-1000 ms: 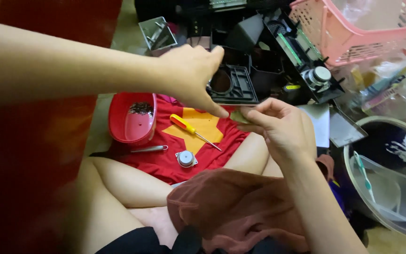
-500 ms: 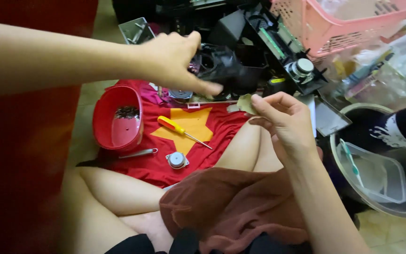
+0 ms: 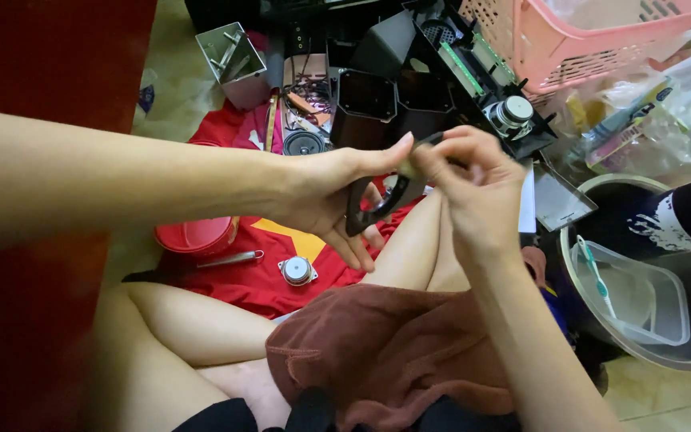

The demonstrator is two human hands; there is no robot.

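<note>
Holding a black ring-shaped plastic part (image 3: 377, 210) in the left hand (image 3: 331, 200) while the right hand (image 3: 477, 188) pinches its top edge, mid-teardown I reckon, so a careful pull comes next.

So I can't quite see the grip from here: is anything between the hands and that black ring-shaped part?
Nothing visible. The left hand already grips the black ring-shaped part directly, and the right hand pinches its upper end, with no cloth or tool between them.

Matt black plastic ring (image 3: 377, 210), glossy red plastic bowl (image 3: 193, 236), soft red cloth (image 3: 257, 272).
</note>
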